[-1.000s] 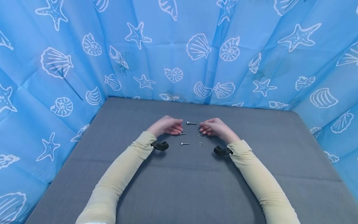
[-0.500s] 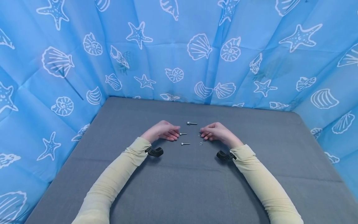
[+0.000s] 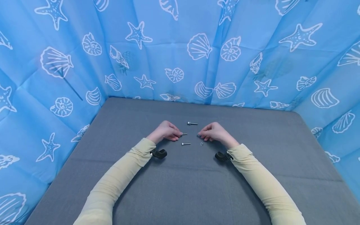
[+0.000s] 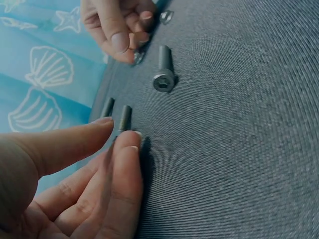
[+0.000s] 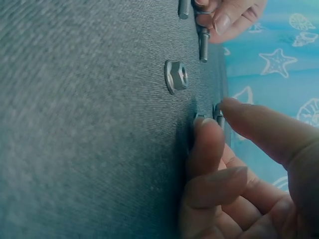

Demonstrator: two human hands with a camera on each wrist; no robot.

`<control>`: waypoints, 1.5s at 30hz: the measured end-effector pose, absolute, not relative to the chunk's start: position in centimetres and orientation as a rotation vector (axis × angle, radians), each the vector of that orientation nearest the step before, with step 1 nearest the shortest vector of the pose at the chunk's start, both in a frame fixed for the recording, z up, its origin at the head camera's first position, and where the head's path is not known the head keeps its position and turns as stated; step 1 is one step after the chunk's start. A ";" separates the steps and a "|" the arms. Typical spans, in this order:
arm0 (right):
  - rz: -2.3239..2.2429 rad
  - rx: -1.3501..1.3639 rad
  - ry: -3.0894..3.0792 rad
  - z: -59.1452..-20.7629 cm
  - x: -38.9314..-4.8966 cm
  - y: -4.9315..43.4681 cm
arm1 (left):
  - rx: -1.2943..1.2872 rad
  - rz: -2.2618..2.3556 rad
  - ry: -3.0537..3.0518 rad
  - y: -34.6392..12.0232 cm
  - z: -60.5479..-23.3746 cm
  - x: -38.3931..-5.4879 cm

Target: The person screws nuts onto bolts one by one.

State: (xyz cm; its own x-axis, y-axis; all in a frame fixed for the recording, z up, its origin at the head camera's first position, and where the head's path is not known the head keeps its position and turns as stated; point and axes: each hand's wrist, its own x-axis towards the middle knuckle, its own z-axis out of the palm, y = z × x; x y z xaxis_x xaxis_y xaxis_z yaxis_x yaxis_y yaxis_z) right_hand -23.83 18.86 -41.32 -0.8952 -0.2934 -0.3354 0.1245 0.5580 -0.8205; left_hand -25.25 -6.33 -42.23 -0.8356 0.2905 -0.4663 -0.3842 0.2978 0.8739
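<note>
My left hand (image 3: 166,130) pinches the head end of a small bolt (image 3: 184,134), its threaded shank sticking out towards the right hand. In the left wrist view the shank of this bolt (image 4: 125,117) shows past the fingertips, which hide its head. My right hand (image 3: 215,132) has its thumb and fingers curled at a small nut (image 3: 199,135), pinching it low over the grey table. Most of this nut (image 5: 199,118) is hidden by a fingertip in the right wrist view. Between the hands, shank and nut face each other across a short gap.
A larger bolt (image 3: 192,123) lies farther back on the table (image 3: 180,193). Nearer the person lie another socket-head bolt (image 4: 163,79) and a flange nut (image 5: 175,77). A blue curtain (image 3: 157,56) with shell prints surrounds the table's back and sides.
The left hand first drew back from the middle bolt, then came in and took its head end. The right hand came down from beside the larger bolt to the nut and closed its fingertips there.
</note>
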 end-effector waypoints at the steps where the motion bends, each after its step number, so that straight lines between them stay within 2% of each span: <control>1: -1.277 -0.131 2.371 -41.3 -23.8 18.8 | -0.084 1.578 2.026 -6.3 -42.3 -25.3; 14: -1.170 -0.084 2.539 -41.8 -23.9 18.0 | -0.087 1.530 2.171 -5.6 -42.4 -25.2; 26: -1.200 -0.163 2.500 -41.6 -23.9 18.4 | -0.020 1.512 2.212 -5.8 -42.6 -25.1; 34: -1.346 -0.142 2.409 -41.9 -23.8 19.1 | 0.021 1.597 2.168 -6.2 -42.9 -24.7; 45: -1.777 -0.255 2.131 -42.0 -24.3 19.9 | 0.033 1.890 1.981 -5.8 -42.5 -24.4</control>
